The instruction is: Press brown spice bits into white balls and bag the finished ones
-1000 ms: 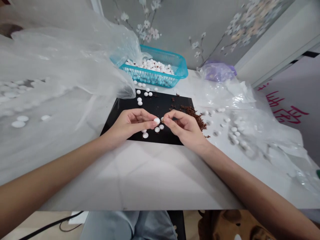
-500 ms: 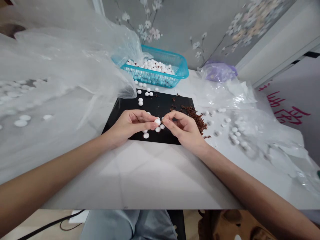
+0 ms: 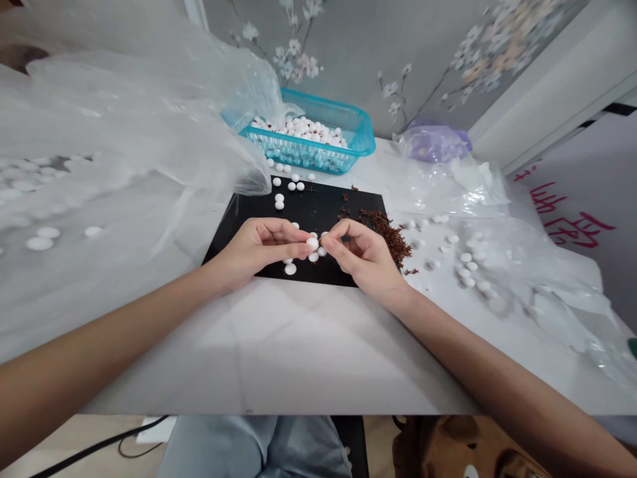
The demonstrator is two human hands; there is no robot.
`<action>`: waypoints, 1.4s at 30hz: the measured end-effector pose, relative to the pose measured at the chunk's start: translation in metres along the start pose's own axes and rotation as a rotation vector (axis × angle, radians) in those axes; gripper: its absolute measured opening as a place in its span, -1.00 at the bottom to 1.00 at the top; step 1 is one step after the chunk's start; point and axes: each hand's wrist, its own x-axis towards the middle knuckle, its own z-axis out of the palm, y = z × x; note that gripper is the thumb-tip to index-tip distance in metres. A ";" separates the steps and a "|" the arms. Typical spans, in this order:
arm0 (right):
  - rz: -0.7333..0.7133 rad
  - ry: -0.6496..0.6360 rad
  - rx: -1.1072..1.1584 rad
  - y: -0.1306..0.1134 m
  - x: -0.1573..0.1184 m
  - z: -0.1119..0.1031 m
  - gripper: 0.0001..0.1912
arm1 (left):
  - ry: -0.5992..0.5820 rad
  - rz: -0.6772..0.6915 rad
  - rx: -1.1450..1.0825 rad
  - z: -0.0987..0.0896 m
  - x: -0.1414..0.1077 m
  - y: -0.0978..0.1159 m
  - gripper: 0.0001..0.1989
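Observation:
Over a black mat (image 3: 318, 206), my left hand (image 3: 253, 249) pinches a small white ball (image 3: 312, 244) between thumb and fingertips. My right hand (image 3: 365, 255) is closed in a pinch right beside that ball. At its fingertips shows a tiny brown bit, mostly hidden by the thumb and finger. Several loose white balls (image 3: 290, 269) lie on the mat under and around both hands. Just past my right hand sits a heap of small reddish-brown, spiky pieces (image 3: 391, 234).
A blue plastic basket (image 3: 365, 136) holding white balls with brown bits stands at the back. Clear plastic bags cover the left (image 3: 124, 133) and right (image 3: 478, 186) of the white table (image 3: 249, 352). More white balls (image 3: 465, 257) lie at the right.
Both hands hold nearly the same pose, the ball still in my left fingertips. The whole view has shifted very slightly; nothing was let go.

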 end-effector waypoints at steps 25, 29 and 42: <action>0.017 -0.016 -0.057 -0.002 0.001 0.001 -0.60 | -0.029 -0.024 0.065 -0.001 0.000 -0.001 -0.86; -0.021 0.042 -0.202 -0.011 0.009 -0.019 -0.59 | 0.002 0.056 0.260 0.002 0.000 0.005 -0.78; -0.112 0.199 -1.116 -0.003 0.024 -0.067 -0.88 | 0.242 0.430 1.216 -0.027 0.014 0.003 -0.86</action>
